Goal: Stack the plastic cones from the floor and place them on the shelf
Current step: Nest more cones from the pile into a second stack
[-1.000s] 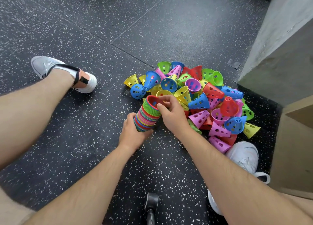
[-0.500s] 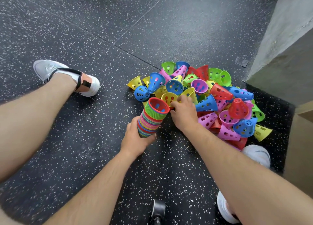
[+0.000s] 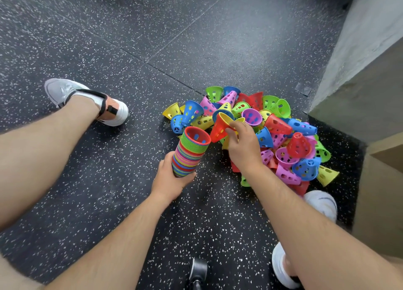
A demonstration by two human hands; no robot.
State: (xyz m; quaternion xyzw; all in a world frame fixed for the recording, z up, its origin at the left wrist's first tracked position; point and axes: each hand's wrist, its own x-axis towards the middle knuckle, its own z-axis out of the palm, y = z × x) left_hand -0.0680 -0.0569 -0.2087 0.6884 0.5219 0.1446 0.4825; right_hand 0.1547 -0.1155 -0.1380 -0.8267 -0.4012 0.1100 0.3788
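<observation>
Left hand (image 3: pixel 172 180) grips a tall nested stack (image 3: pixel 187 154); right hand (image 3: pixel 242 146) pinches a red cone (image 3: pixel 218 131) beside its mouth. Dozens remain in the floor pile (image 3: pixel 290 141) (shelving, seemingly, far off).

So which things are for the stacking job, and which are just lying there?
For the job:
cone stack, held by the left hand
red cone, pinched by the right hand
loose cone pile

Just there:
grey shoe
white shoe
concrete wall
small black object at the bottom edge
</observation>
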